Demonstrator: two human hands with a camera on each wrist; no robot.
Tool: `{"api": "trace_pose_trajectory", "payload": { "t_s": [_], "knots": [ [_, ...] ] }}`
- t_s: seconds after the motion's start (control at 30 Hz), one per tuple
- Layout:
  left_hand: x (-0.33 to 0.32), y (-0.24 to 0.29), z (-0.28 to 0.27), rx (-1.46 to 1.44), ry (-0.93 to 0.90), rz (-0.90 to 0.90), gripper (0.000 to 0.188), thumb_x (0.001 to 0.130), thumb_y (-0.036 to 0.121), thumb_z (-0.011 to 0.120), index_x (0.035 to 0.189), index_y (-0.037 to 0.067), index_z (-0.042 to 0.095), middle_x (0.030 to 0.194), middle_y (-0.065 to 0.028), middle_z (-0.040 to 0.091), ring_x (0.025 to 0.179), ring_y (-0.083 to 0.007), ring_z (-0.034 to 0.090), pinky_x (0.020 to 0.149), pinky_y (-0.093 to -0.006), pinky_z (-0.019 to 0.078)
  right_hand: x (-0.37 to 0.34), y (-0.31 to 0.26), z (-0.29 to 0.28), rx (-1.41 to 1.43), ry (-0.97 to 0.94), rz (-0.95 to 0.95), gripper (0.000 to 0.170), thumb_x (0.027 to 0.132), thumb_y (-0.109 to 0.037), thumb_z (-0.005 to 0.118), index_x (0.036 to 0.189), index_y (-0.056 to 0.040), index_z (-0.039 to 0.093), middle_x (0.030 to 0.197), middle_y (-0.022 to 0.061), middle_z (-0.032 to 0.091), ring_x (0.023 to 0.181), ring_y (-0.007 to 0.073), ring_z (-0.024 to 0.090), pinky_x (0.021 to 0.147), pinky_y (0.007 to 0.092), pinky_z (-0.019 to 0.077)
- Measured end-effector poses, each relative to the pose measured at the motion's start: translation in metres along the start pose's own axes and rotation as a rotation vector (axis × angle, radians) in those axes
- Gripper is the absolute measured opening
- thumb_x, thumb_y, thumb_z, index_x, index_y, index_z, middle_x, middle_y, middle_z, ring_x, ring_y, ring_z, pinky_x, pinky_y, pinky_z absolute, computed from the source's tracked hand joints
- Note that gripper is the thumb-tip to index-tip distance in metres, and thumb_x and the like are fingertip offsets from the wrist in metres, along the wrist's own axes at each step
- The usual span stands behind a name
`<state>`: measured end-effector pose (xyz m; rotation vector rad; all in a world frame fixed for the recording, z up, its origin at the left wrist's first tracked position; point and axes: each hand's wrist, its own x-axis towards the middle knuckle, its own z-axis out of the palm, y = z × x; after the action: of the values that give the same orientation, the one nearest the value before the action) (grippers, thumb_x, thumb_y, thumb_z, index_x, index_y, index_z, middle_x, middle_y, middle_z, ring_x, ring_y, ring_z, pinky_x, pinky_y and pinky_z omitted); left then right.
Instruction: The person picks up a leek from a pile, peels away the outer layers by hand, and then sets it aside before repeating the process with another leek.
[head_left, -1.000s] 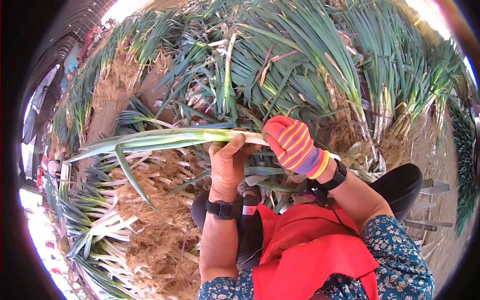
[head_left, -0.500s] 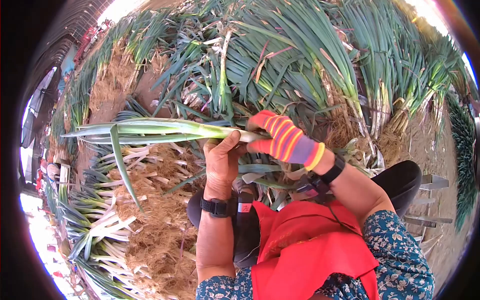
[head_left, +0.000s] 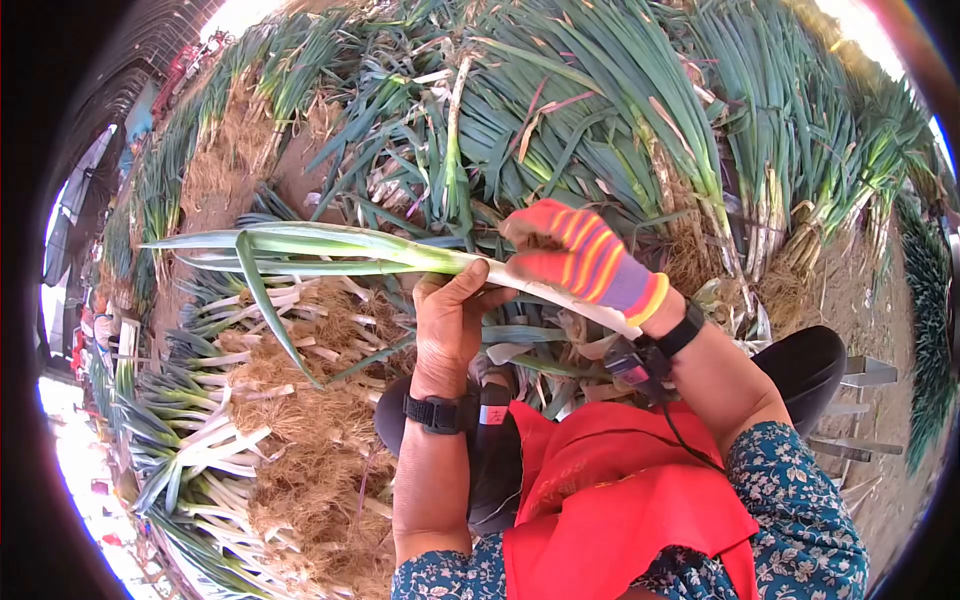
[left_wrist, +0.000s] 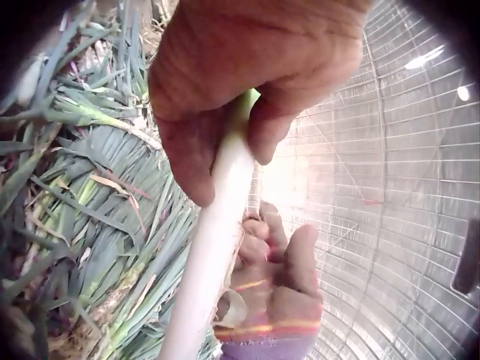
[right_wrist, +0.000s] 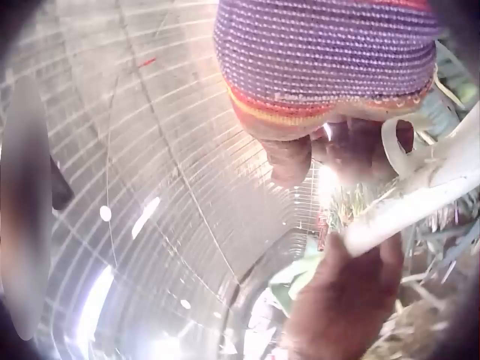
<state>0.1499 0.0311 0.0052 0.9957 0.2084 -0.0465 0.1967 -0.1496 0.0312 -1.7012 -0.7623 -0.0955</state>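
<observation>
A leek lies across the front of the body in the head view, green leaves to the left and white shaft to the right. My bare left hand grips it where green meets white, thumb on top. In the left wrist view, that hand pinches the white shaft. My right hand, in a striped glove, is beside the shaft with its fingers loosely bent. A pale curl of peel stands off the shaft near the gloved fingers.
Trimmed leeks with brown roots are heaped at the lower left. Tall leek bundles cover the ground ahead and to the right. A red apron lies over the lap. A metal stool shows at the right.
The right hand has come off the root end of the shaft and moved back along it towards the left hand. More white shaft now shows. The left hand keeps its grip.
</observation>
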Motion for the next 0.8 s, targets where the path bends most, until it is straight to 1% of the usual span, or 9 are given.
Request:
{"api": "trace_pose_trajectory", "payload": {
  "t_s": [0.13,0.3,0.37,0.43,0.5,0.57,0.7,0.77,0.8],
  "knots": [
    [0.0,-0.004,-0.003,-0.009,-0.053,0.03,0.02,0.085,0.01,0.063,0.097,-0.004,0.059,0.089,-0.0133,0.064,0.08,-0.0244,0.066,0.067,-0.0377,0.0581,-0.006,0.008,0.012,-0.214,-0.067,-0.011,0.021,0.076,-0.014,0.069,0.09,0.0,0.063,0.083,0.0132,0.06,0.078,0.0309,0.058,0.066,0.0368,0.0459],
    [-0.005,-0.005,-0.004,0.033,-0.08,-0.004,0.022,0.086,0.014,0.062,0.1,-0.004,0.058,0.091,-0.0134,0.064,0.081,-0.0261,0.065,0.068,-0.0392,0.0578,-0.006,0.014,0.001,-0.32,-0.159,-0.211,0.017,0.076,-0.01,0.066,0.088,0.0022,0.062,0.079,0.013,0.059,0.072,0.0289,0.059,0.063,0.0357,0.0462],
    [-0.007,-0.002,0.001,-0.014,-0.046,-0.021,0.017,0.085,0.009,0.062,0.095,-0.004,0.06,0.086,-0.0122,0.064,0.077,-0.0226,0.065,0.066,-0.0349,0.0577,-0.003,0.003,-0.009,0.029,-0.209,0.055,0.015,0.078,-0.009,0.064,0.087,0.0033,0.061,0.077,0.0114,0.058,0.068,0.0233,0.058,0.063,0.0339,0.0466],
    [0.004,-0.002,-0.011,0.037,0.001,-0.03,0.022,0.087,0.014,0.061,0.1,-0.004,0.057,0.09,-0.013,0.064,0.079,-0.0256,0.066,0.064,-0.0383,0.0582,-0.008,0.002,-0.02,-0.014,-0.228,-0.103,0.013,0.081,-0.009,0.063,0.087,0.0014,0.061,0.078,0.0093,0.058,0.066,0.0187,0.056,0.062,0.0325,0.0466],
    [0.007,-0.003,-0.015,0.003,0.005,0.034,0.021,0.086,0.013,0.062,0.099,-0.003,0.057,0.088,-0.013,0.064,0.076,-0.0258,0.066,0.063,-0.0368,0.0586,-0.015,-0.012,-0.026,0.986,0.045,0.563,0.014,0.081,-0.013,0.068,0.088,-0.0037,0.062,0.081,0.0067,0.062,0.072,0.0184,0.061,0.062,0.0318,0.0486],
    [0.009,-0.003,-0.017,-0.009,0.06,0.007,0.019,0.086,0.011,0.062,0.099,-0.003,0.057,0.087,-0.0126,0.065,0.076,-0.0257,0.066,0.062,-0.0355,0.0595,-0.021,-0.028,-0.041,1.131,-0.08,0.466,0.025,0.082,-0.026,0.069,0.087,-0.0028,0.059,0.073,0.005,0.055,0.065,0.0168,0.056,0.058,0.0298,0.0474],
    [0.005,0.002,-0.02,-0.023,0.103,0.073,0.019,0.086,0.01,0.063,0.099,-0.002,0.057,0.089,-0.0125,0.065,0.076,-0.0254,0.067,0.062,-0.0359,0.0601,-0.052,-0.042,-0.068,0.769,-0.254,0.617,0.025,0.081,-0.025,0.065,0.082,-0.0011,0.057,0.069,0.003,0.053,0.06,0.0123,0.052,0.056,0.0262,0.0438],
    [0.002,0.004,-0.02,-0.046,0.154,0.169,0.021,0.083,0.006,0.065,0.098,-0.005,0.057,0.086,-0.0129,0.063,0.072,-0.0238,0.065,0.058,-0.0344,0.0593,-0.071,-0.026,-0.077,0.355,-0.39,0.671,0.029,0.076,-0.029,0.071,0.085,-0.0032,0.06,0.074,0.0075,0.057,0.06,0.0174,0.056,0.055,0.0262,0.0449],
    [0.002,0.005,-0.022,-0.079,0.151,0.195,0.021,0.083,0.005,0.064,0.099,-0.005,0.057,0.087,-0.0134,0.063,0.073,-0.0241,0.065,0.058,-0.0354,0.059,-0.089,-0.006,-0.079,0.355,-0.397,0.668,0.029,0.076,-0.029,0.071,0.085,-0.0032,0.06,0.074,0.0075,0.057,0.06,0.0174,0.056,0.055,0.0262,0.0449]
  ]
}}
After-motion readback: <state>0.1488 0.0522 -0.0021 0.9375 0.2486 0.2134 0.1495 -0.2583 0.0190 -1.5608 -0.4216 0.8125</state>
